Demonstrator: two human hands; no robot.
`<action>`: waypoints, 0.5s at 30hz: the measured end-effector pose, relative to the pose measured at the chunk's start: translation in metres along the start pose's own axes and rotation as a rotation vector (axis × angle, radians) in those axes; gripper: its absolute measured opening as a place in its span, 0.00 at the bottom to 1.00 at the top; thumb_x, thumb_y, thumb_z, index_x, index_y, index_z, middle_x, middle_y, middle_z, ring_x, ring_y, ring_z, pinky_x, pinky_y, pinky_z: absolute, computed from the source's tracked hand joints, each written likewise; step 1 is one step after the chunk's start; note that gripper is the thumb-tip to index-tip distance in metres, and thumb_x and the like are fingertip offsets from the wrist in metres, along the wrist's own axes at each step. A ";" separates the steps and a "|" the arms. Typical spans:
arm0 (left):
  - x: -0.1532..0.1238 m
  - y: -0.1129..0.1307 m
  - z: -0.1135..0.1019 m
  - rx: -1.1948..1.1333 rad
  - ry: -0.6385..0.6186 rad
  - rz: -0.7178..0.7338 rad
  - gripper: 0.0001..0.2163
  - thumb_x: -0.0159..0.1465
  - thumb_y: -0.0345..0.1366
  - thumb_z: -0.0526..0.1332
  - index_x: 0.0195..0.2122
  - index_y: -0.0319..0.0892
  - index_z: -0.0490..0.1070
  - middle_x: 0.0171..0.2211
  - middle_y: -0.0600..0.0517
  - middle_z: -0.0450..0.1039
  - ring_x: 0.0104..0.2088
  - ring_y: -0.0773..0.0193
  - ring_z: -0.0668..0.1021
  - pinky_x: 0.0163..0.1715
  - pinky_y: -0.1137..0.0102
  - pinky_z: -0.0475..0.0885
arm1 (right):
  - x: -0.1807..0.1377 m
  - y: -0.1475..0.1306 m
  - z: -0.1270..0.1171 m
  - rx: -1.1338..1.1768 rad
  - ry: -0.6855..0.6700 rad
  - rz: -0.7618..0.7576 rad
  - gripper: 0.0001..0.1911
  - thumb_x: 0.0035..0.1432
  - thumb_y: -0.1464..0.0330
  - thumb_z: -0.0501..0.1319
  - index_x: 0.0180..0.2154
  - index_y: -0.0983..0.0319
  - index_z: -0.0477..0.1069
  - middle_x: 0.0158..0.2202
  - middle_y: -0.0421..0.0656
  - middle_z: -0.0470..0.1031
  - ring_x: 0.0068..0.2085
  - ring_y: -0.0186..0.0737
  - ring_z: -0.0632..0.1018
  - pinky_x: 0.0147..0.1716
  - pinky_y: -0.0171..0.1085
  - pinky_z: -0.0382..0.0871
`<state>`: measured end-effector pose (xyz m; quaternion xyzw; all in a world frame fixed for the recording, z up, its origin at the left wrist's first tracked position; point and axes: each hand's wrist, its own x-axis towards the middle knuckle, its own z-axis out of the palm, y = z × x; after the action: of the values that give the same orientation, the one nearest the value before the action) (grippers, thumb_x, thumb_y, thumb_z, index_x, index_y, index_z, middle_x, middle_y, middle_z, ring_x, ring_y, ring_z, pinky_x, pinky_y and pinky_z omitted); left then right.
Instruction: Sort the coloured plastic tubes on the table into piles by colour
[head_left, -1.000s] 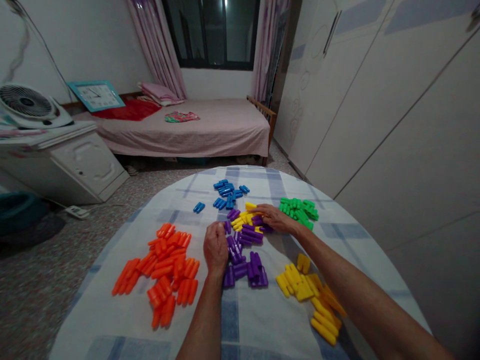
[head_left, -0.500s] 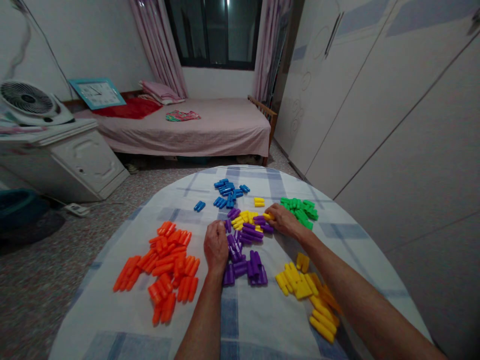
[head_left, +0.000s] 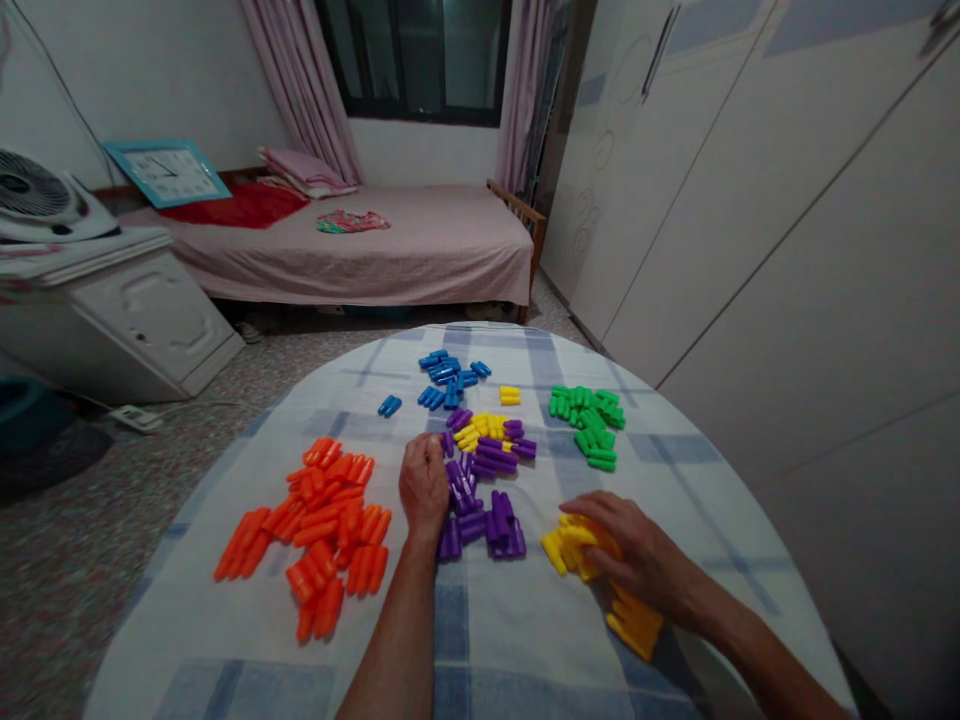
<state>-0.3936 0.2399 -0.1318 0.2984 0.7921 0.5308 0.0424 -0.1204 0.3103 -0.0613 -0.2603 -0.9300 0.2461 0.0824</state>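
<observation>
My left hand [head_left: 424, 485] rests on the table in a loose fist, its fingertips against the left edge of the purple plastic pieces [head_left: 495, 458]. Whatever its curled fingers hold, if anything, is hidden. Over the pile of yellow plastic pieces [head_left: 559, 548] at the right is my right hand [head_left: 637, 550], with thumb and fingers apart around the top pieces. Among the purple pieces lies a cluster of yellow ones [head_left: 484, 428]. A small yellow piece [head_left: 510, 396] sits by itself farther back.
Orange pieces [head_left: 322, 515] are heaped on the left of the round table with its checked cloth [head_left: 510, 650]. Blue pieces [head_left: 446, 370] lie at the back and green pieces [head_left: 589, 410] at the back right. Beyond are a bed [head_left: 360, 260], a cabinet [head_left: 172, 320] and a wardrobe [head_left: 750, 250].
My right hand has moved from the middle cluster, where it pinched a yellow piece, back toward me to the yellow pile. My left hand stays beside the purple pieces. The view has shifted slightly.
</observation>
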 end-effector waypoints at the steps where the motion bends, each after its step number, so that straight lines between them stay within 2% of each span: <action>1: 0.000 0.000 0.000 0.000 0.000 0.001 0.17 0.66 0.43 0.46 0.39 0.43 0.73 0.41 0.47 0.73 0.45 0.58 0.74 0.48 0.64 0.68 | -0.007 -0.003 0.001 -0.006 -0.015 0.000 0.19 0.55 0.68 0.59 0.50 0.54 0.71 0.49 0.47 0.73 0.50 0.47 0.73 0.50 0.46 0.67; 3: 0.000 -0.001 0.000 0.000 0.001 0.001 0.17 0.66 0.43 0.46 0.38 0.43 0.73 0.41 0.46 0.74 0.45 0.57 0.74 0.48 0.63 0.68 | -0.017 -0.002 0.001 -0.004 -0.016 0.000 0.20 0.53 0.66 0.62 0.49 0.53 0.72 0.51 0.47 0.73 0.52 0.49 0.72 0.51 0.48 0.66; 5: 0.000 -0.002 0.000 0.001 0.003 0.001 0.17 0.66 0.43 0.46 0.38 0.43 0.73 0.41 0.46 0.74 0.45 0.57 0.74 0.48 0.63 0.68 | -0.022 0.008 0.002 0.020 0.037 0.028 0.20 0.54 0.63 0.61 0.51 0.52 0.71 0.55 0.47 0.70 0.56 0.50 0.69 0.54 0.50 0.65; 8: 0.000 -0.003 0.000 0.005 0.005 0.011 0.17 0.66 0.43 0.46 0.38 0.43 0.72 0.40 0.47 0.74 0.45 0.58 0.74 0.47 0.64 0.68 | -0.023 0.035 0.008 0.073 0.144 0.077 0.21 0.59 0.60 0.55 0.53 0.54 0.69 0.59 0.48 0.66 0.59 0.49 0.66 0.57 0.51 0.62; 11: 0.000 -0.003 0.000 0.010 0.006 0.017 0.17 0.66 0.43 0.46 0.38 0.43 0.72 0.40 0.47 0.74 0.44 0.58 0.75 0.47 0.64 0.68 | -0.019 0.056 0.020 0.091 0.177 0.089 0.24 0.61 0.59 0.51 0.56 0.57 0.66 0.62 0.49 0.62 0.61 0.49 0.63 0.59 0.54 0.59; 15: 0.001 -0.003 0.001 0.009 0.004 0.010 0.18 0.66 0.43 0.45 0.38 0.42 0.72 0.41 0.46 0.74 0.45 0.57 0.74 0.48 0.63 0.67 | -0.021 0.058 0.039 0.060 0.194 0.068 0.25 0.60 0.57 0.53 0.55 0.58 0.67 0.59 0.50 0.66 0.61 0.51 0.64 0.58 0.56 0.59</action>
<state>-0.3953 0.2406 -0.1347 0.3015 0.7929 0.5283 0.0366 -0.0872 0.3264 -0.1243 -0.3118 -0.9004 0.2502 0.1714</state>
